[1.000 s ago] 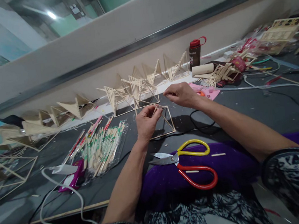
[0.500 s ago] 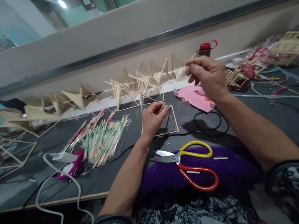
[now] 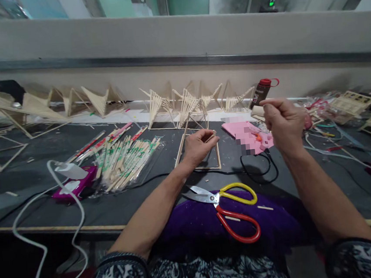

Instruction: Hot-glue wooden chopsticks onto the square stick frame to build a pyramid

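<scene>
My left hand (image 3: 200, 147) is closed, with thumb and fingertips pinched at the upper right corner of a wooden stick frame (image 3: 178, 154) on the dark table. What lies between those fingertips is mostly hidden. My right hand (image 3: 284, 123) is raised to the right of the frame, its fingers curled in. A pale, blunt piece (image 3: 257, 112) shows at its fingertips; I cannot tell what it is or whether it is gripped. Nearer me, large scissors (image 3: 212, 198) with one yellow and one red handle lie spread on a purple cloth (image 3: 193, 217).
Several stick models (image 3: 186, 101) stand along the wall. Bagged sticks (image 3: 129, 164) and a purple device (image 3: 75, 184) with a white cable (image 3: 34, 238) lie left. Right are a pink sheet (image 3: 237, 129), a black cord (image 3: 258, 180) and a red-capped bottle (image 3: 260, 93).
The view has turned and levelled. My right hand has come lower and further right, fingers more curled. My left hand stays pinched at the frame.
</scene>
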The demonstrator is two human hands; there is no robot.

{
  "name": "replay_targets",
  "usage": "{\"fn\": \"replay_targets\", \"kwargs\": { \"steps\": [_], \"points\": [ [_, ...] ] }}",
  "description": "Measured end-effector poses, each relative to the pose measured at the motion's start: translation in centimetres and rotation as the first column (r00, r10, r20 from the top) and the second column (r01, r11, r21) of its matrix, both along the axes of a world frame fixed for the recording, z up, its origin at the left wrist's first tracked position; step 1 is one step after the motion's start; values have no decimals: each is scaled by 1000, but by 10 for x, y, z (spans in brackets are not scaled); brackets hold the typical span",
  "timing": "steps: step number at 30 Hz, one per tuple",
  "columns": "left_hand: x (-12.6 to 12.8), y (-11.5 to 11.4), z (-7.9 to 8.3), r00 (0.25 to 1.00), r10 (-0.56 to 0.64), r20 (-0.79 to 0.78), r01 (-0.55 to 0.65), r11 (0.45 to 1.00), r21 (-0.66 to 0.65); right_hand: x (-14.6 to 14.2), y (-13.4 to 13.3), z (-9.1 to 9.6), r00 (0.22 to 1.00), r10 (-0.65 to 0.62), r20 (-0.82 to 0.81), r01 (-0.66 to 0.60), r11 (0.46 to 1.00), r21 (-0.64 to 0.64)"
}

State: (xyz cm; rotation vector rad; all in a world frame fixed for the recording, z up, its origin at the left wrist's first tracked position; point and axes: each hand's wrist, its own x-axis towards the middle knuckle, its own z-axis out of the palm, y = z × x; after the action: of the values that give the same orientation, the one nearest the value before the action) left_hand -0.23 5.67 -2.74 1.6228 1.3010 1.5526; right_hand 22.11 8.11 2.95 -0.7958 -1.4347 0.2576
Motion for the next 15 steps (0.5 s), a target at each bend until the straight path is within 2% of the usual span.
{"fn": "replay_targets", "kwargs": {
  "steps": [3, 7, 9, 11, 12, 13, 15],
  "points": [
    [-1, 0, -1, 1000, -11, 8, 11, 1000, -4, 3, 5, 0, 993, -116, 9, 115, 992, 45],
    [-1, -2, 0, 1000, -19, 5, 18, 1000, 10, 33, 17, 12, 933, -213, -290, 249, 964, 94],
    [-1, -2, 0, 1000, -26, 3, 26, 1000, 17, 40, 19, 9, 919, -202, -338, 224, 974, 28],
    [-1, -2, 0, 999, -35, 2, 35, 999, 14, 32, 16, -5, 967, -97, -236, 55, 982, -179],
    [-1, -2, 0, 999, -35, 0, 35, 999, 11, 22, 14, -15, 986, 10, -169, -65, 945, -321],
    [-1, -1, 0, 999, -32, -5, 33, 999, 10, 11, 11, -25, 985, 122, -121, -164, 879, -448],
    [-2, -1, -1, 1000, -16, -24, 17, 1000, 18, -16, 5, -46, 950, 311, -36, -264, 733, -627]
  ]
}}
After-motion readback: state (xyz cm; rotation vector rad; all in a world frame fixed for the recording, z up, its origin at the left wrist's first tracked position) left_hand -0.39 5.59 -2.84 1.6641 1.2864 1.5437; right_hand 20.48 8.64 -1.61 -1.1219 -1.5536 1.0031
